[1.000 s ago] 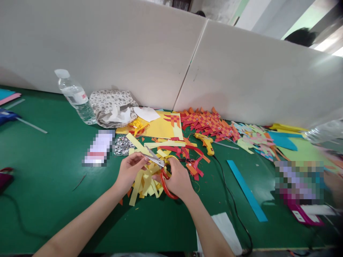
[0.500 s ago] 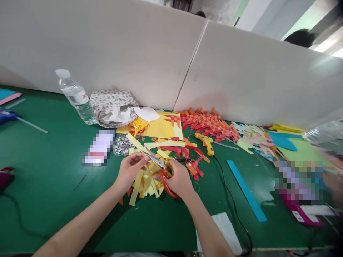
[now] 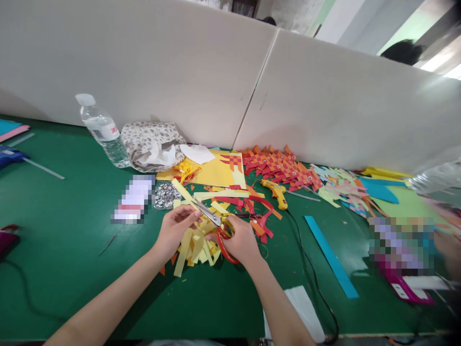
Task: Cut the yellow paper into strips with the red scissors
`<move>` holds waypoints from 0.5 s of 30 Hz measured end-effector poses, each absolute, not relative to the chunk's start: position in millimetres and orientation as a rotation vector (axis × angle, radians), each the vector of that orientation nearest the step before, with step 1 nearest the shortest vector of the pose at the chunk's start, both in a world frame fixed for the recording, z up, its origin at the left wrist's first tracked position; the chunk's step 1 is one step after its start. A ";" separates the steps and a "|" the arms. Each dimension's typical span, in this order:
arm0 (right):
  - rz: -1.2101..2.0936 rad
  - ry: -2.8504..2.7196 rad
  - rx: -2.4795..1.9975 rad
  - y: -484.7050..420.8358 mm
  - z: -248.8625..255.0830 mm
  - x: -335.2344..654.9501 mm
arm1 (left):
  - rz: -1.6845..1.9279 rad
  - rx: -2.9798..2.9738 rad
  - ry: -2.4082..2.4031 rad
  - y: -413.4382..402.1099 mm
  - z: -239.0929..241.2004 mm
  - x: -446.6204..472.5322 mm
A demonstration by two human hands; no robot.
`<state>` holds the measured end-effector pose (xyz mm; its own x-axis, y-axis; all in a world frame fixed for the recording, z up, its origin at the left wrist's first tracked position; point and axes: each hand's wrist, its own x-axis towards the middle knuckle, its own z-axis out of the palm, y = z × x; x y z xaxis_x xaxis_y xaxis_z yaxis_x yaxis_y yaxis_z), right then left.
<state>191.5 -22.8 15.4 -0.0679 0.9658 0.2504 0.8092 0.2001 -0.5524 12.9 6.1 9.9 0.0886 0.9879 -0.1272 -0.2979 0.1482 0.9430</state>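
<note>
My right hand (image 3: 242, 239) grips red-handled scissors (image 3: 226, 246), with the blades pointing up and left. Between thumb and fingers my left hand (image 3: 178, 228) pinches a pale yellow paper strip (image 3: 184, 191), which slants up to the left. The blade tips lie close against this strip, right by my left fingertips. Under both hands is a heap of cut yellow strips (image 3: 196, 247). Red and orange paper scraps (image 3: 264, 226) lie just right of the scissors. A bag of small googly eyes (image 3: 166, 196) sits behind my left hand.
A yellow glue gun (image 3: 276, 191) with a black cord lies right of the heap, near a blue strip (image 3: 331, 257). Woven red paper fish (image 3: 281, 166) are piled by the partition (image 3: 151, 62). A water bottle (image 3: 106, 132) and a phone (image 3: 134, 199) are on the left.
The paper strip has shifted very slightly, and the scissor blades look a little closer together. Both hands stay in nearly the same place.
</note>
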 end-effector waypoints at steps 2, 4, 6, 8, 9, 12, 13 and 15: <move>0.346 -1.916 -1.652 -22.8 14.6 192.0 | 1.191 0.918 1.003 6.0 8.9 12.8; 0.343 -1.915 -1.660 -22.9 13.8 192.0 | 1.190 0.917 1.010 6.1 7.8 12.8; 0.357 -1.905 -1.668 -22.9 13.3 191.5 | 1.190 0.916 1.014 6.1 7.5 12.9; 0.396 -1.878 -1.672 -22.5 13.5 190.9 | 1.182 0.926 1.020 6.0 8.7 13.4; 0.424 -1.850 -1.675 -22.1 13.9 190.9 | 1.177 0.934 1.025 5.8 9.9 13.8; 0.623 -1.663 -1.663 -20.2 15.6 192.4 | 1.156 0.969 1.055 5.0 14.7 15.2; 0.750 -1.556 -1.635 -19.6 16.2 193.2 | 1.149 0.990 1.067 4.6 16.1 15.7; 1.016 -1.345 -1.548 -19.0 17.5 194.3 | 1.139 1.079 1.096 3.2 17.7 15.9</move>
<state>194.3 -19.0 17.5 0.1002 0.9934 -0.0551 0.3244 -0.0849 -0.9421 15.9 3.2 17.7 0.0880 0.9919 -0.0911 -0.1292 0.1021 0.9864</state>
